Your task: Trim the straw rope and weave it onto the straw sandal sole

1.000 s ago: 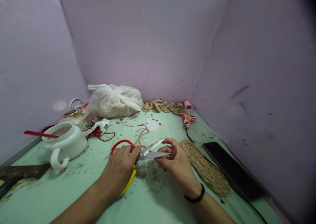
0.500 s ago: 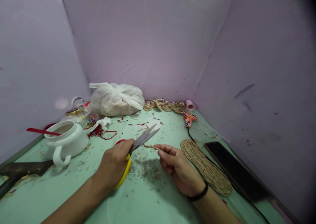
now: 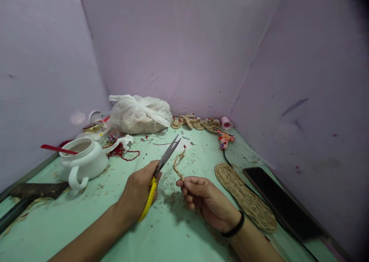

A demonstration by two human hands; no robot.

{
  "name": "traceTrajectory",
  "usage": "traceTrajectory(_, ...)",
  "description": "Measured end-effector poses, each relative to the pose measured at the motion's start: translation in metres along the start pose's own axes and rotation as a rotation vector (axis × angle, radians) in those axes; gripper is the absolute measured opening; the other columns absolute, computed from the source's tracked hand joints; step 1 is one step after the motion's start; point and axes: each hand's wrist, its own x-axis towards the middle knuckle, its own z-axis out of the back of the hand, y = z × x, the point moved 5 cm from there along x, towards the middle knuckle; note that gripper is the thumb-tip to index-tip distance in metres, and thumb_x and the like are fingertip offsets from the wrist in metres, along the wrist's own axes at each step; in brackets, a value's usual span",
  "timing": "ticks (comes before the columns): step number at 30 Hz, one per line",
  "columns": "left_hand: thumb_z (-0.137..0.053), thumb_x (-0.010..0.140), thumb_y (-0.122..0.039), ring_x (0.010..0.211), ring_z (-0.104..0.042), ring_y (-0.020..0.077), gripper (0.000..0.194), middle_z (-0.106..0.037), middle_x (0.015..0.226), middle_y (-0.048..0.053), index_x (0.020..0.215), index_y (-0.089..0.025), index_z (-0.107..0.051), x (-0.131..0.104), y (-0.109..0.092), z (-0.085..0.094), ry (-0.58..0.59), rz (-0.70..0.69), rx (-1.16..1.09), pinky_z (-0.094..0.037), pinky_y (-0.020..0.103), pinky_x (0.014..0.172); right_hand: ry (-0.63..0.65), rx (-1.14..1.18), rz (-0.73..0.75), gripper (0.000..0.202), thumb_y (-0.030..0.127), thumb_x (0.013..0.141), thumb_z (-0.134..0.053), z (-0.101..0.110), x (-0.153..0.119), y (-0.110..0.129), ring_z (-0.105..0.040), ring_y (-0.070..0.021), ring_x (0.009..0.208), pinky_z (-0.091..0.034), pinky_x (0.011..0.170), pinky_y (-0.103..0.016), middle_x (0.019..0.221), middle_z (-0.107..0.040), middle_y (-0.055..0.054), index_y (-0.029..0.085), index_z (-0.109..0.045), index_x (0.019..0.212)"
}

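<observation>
My left hand [image 3: 140, 194] is closed around the handles of a pair of yellow-handled scissors [image 3: 168, 154], whose blades point up and away, nearly together. Between the thumb and fingers of my right hand [image 3: 206, 200] I pinch a thin twisted straw cord [image 3: 177, 166]. Its free end curves upward and shows a small red tip, to the right of the blades and apart from them. The rest of the cord is partly hidden by my palm. Right of that hand lies a woven straw sole [image 3: 245, 196].
A white pot [image 3: 86, 160] with a red stick and a dark cleaver-like blade [image 3: 39, 190] stand at left. Behind are a tied plastic bag [image 3: 140, 114], small straw pieces [image 3: 197, 123] and a pink spool [image 3: 226, 122]. A black phone-like slab [image 3: 281, 202] lies right. Straw scraps litter the green tabletop [image 3: 115, 239].
The scissor blades have closed and swung more upright. The cord's end now rises in a curve from my right fingers, showing more length. The view has shifted slightly.
</observation>
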Motion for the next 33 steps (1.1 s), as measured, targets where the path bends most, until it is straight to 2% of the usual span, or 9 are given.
traceTrajectory(3, -0.039, 0.069, -0.008, 0.061, -0.044, 0.0138, 0.027, -0.048, 0.071, -0.001, 0.092, -0.019, -0.045, 0.001, -0.006, 0.001, 0.062, -0.035, 0.107, -0.036, 0.024, 0.057, -0.099, -0.048, 0.086, 0.025, 0.028, 0.06, -0.071, 0.002, -0.001, 0.006, -0.035, -0.0026, 0.04, -0.022, 0.034, -0.015, 0.054, -0.049, 0.003, 0.01, -0.067, 0.076)
traceTrajectory(6, -0.037, 0.066, -0.003, 0.076, -0.046, 0.0196, 0.041, -0.05, 0.085, 0.007, 0.104, -0.017, -0.045, 0.003, -0.013, -0.002, 0.123, -0.109, 0.26, -0.039, 0.031, 0.066, -0.154, -0.084, 0.169, 0.02, 0.027, 0.059, -0.069, 0.002, -0.003, 0.012, -0.027, -0.0016, 0.037, -0.013, 0.032, -0.016, 0.05, -0.048, 0.004, 0.011, -0.066, 0.07)
traceTrajectory(9, -0.035, 0.068, -0.001, 0.083, -0.045, 0.0225, 0.046, -0.05, 0.09, 0.01, 0.111, -0.015, -0.045, 0.004, -0.015, -0.008, 0.169, -0.164, 0.393, -0.039, 0.036, 0.072, -0.18, -0.158, 0.215, 0.011, 0.022, 0.058, -0.067, 0.001, -0.003, 0.014, -0.025, -0.0012, 0.035, -0.013, 0.033, -0.018, 0.048, -0.051, 0.004, 0.012, -0.065, 0.061)
traceTrajectory(12, -0.036, 0.07, -0.002, 0.087, -0.044, 0.0237, 0.045, -0.05, 0.093, 0.011, 0.113, -0.015, -0.045, 0.005, -0.014, -0.011, 0.175, -0.185, 0.455, -0.039, 0.038, 0.075, -0.203, -0.231, 0.24, 0.011, 0.017, 0.057, -0.063, 0.002, -0.003, 0.014, -0.025, -0.0018, 0.035, -0.014, 0.035, -0.019, 0.049, -0.054, 0.004, 0.013, -0.067, 0.067)
traceTrajectory(15, -0.036, 0.07, -0.001, 0.089, -0.043, 0.0243, 0.046, -0.05, 0.094, 0.011, 0.112, -0.015, -0.045, 0.005, -0.013, -0.011, 0.173, -0.206, 0.471, -0.039, 0.039, 0.076, -0.184, -0.237, 0.263, 0.024, 0.012, 0.056, -0.06, 0.002, -0.004, 0.016, -0.025, -0.002, 0.037, -0.015, 0.037, -0.02, 0.055, -0.057, 0.002, 0.014, -0.069, 0.078)
traceTrajectory(20, -0.037, 0.068, -0.001, 0.087, -0.043, 0.0238, 0.047, -0.05, 0.093, 0.011, 0.112, -0.015, -0.046, 0.006, -0.015, -0.01, 0.19, -0.224, 0.459, -0.039, 0.037, 0.074, -0.074, -0.172, 0.246, 0.032, 0.007, 0.054, -0.054, -0.002, -0.005, 0.019, -0.026, -0.0025, 0.04, -0.016, 0.039, -0.021, 0.059, -0.057, 0.002, 0.014, -0.069, 0.081)
traceTrajectory(27, -0.038, 0.068, -0.003, 0.083, -0.045, 0.0232, 0.043, -0.051, 0.09, 0.009, 0.107, -0.017, -0.048, 0.005, -0.015, -0.011, 0.265, -0.193, 0.39, -0.039, 0.036, 0.07, -0.147, -0.267, 0.247, 0.026, 0.012, 0.057, -0.057, 0.002, -0.007, 0.02, -0.032, -0.0047, 0.043, -0.02, 0.043, -0.022, 0.059, -0.058, 0.001, 0.013, -0.067, 0.081)
traceTrajectory(33, -0.036, 0.067, -0.003, 0.079, -0.045, 0.0218, 0.042, -0.051, 0.087, 0.008, 0.104, -0.017, -0.048, 0.003, -0.012, -0.01, 0.264, -0.188, 0.355, -0.038, 0.034, 0.068, -0.044, -0.127, 0.24, 0.017, 0.016, 0.058, -0.062, -0.003, -0.006, 0.02, -0.028, -0.0037, 0.041, -0.015, 0.041, -0.022, 0.058, -0.056, 0.001, 0.013, -0.066, 0.074)
